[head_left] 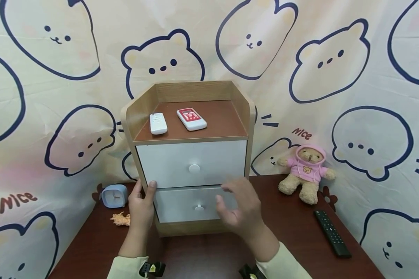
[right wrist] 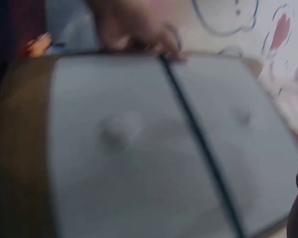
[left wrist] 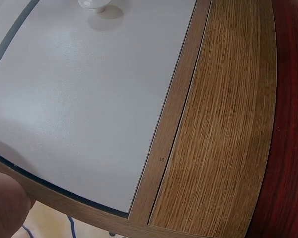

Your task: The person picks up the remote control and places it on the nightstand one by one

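Note:
A small wooden drawer cabinet [head_left: 206,228] has a white upper drawer [head_left: 167,159] and a white lower drawer [head_left: 174,197], each with a round white knob. Both drawers sit closed. My left hand [head_left: 141,205] holds the cabinet's left edge, its thumb at the front near the seam between the drawers; in the left wrist view only a bit of that hand [left wrist: 7,206] shows. In front of the lower drawer's right part hovers my right hand [head_left: 242,209], blurred, its fingers loosely bent with nothing in them. The right wrist view is blurred.
On the cabinet top lie a white remote [head_left: 158,124] and a white remote with a red face [head_left: 192,119]. A blue clock [head_left: 114,196] and an orange tangle [head_left: 120,219] are at left. To the right are a teddy bear [head_left: 305,174] and a black remote [head_left: 332,234].

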`<action>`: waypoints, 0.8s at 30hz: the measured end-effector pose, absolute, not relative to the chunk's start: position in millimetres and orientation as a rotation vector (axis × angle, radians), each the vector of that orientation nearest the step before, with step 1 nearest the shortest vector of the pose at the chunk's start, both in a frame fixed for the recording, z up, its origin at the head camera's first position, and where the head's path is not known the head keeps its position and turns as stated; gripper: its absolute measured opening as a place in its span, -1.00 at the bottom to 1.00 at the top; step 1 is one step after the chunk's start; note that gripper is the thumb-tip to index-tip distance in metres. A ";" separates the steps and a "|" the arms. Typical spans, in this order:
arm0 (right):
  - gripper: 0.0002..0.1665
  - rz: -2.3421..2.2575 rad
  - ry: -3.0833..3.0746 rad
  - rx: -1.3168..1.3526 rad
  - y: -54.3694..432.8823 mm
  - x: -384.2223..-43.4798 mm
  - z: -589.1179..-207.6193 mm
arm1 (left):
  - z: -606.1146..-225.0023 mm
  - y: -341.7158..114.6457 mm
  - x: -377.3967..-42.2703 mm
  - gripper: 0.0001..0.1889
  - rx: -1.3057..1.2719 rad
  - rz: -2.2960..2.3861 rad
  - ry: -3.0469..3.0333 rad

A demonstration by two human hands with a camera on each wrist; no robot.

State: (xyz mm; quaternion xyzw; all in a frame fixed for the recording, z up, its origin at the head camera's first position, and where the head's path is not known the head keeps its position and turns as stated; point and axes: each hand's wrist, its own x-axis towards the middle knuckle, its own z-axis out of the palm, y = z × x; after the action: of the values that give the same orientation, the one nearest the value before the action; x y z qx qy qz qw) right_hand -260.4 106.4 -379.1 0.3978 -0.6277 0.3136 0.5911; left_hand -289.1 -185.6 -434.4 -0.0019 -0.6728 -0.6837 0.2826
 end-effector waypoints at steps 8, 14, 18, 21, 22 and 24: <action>-0.78 0.971 -1.702 0.508 166.1 -273.6 -437.8 | -434.7 -185.5 -289.3 -0.55 0.025 -1.812 -1.801; -0.81 1.063 -1.816 0.246 210.2 -280.3 -465.0 | -434.6 -184.6 -289.6 -0.55 -0.012 -1.843 -1.787; -0.76 1.042 -1.929 0.097 239.8 -283.0 -484.6 | -434.3 -183.7 -289.3 -0.55 -0.020 -1.857 -1.780; -0.70 1.014 -2.026 -0.020 262.2 -286.6 -495.9 | -433.8 -183.6 -289.1 -0.56 -0.017 -1.864 -1.779; -0.68 1.010 -2.059 -0.059 270.2 -288.0 -498.6 | -433.7 -183.6 -289.1 -0.56 -0.016 -1.866 -1.778; -0.61 0.995 -2.143 -0.147 286.2 -289.3 -502.9 | -433.9 -183.7 -289.0 -0.56 -0.007 -1.859 -1.785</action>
State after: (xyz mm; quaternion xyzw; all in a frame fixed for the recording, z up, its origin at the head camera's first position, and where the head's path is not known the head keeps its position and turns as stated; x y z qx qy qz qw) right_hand -289.3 286.2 -502.9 -0.0574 -0.8383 0.3893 0.3773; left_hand -289.0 -183.7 -433.9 -0.0026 -0.6652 -0.6929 0.2783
